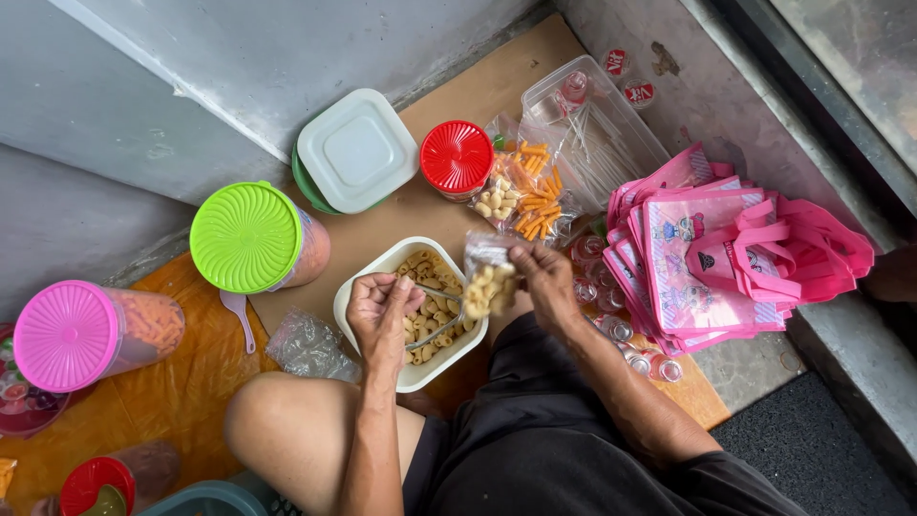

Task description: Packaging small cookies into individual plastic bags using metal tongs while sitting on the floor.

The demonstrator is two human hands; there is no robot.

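I sit cross-legged over a white square tub [368,287] full of pale ring-shaped snacks [429,279]. My left hand [380,311] grips a metal spoon [437,325] whose bowl lies among the snacks. My right hand [543,279] pinches the mouth of a small clear plastic bag [489,277], partly filled with the same snacks, held just above the tub's right edge. The spoon tip sits right below the bag.
Lidded jars stand around: green-lidded [246,237], pink-lidded [67,334], red-lidded [457,156], and a white square-lidded tub [356,148]. Filled snack bags [523,196] lie behind. Pink bags [712,248] are stacked at right, small cups [611,315] beside them. A clear tray [597,124] sits by the wall.
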